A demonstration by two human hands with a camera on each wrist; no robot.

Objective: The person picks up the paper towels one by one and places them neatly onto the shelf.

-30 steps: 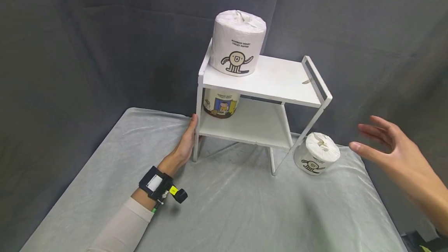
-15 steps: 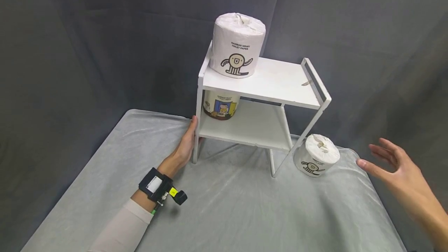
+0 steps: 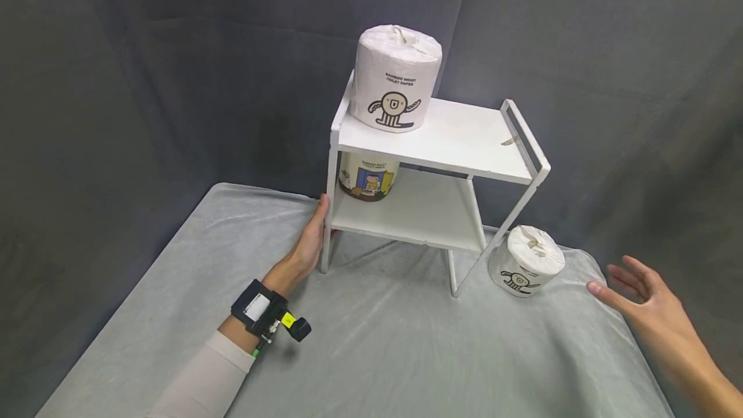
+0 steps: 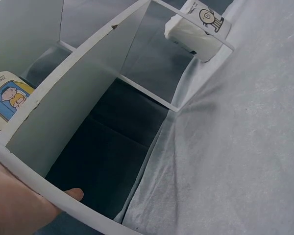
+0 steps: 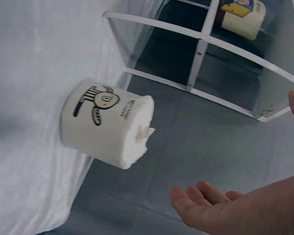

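Observation:
My left hand [image 3: 306, 244] holds the left side frame of a white two-tier shelf rack [image 3: 406, 218]. One of its fingertips [image 4: 74, 193] pokes out past the frame in the left wrist view. A wrapped toilet paper roll [image 3: 396, 82] stands on the top tier at the left. Below it, another roll with a coloured cartoon wrapper [image 3: 369, 176] sits on the lower tier, its top hidden by the upper board. To the right of the rack, a third wrapped roll [image 3: 525, 262] stands on the cloth. Beside that roll, apart from it, my right hand [image 3: 653, 305] hovers with fingers spread and holding nothing.
Grey cloth [image 3: 371, 347] covers the table, whose right edge runs below my right hand. A dark grey curtain [image 3: 232, 82] hangs close behind the rack. The third roll stands near the table's back right corner.
My right hand has come down, to beside the lower roll, its fingers still apart. The left hand keeps its hold on the rack, and the rolls have stayed in place.

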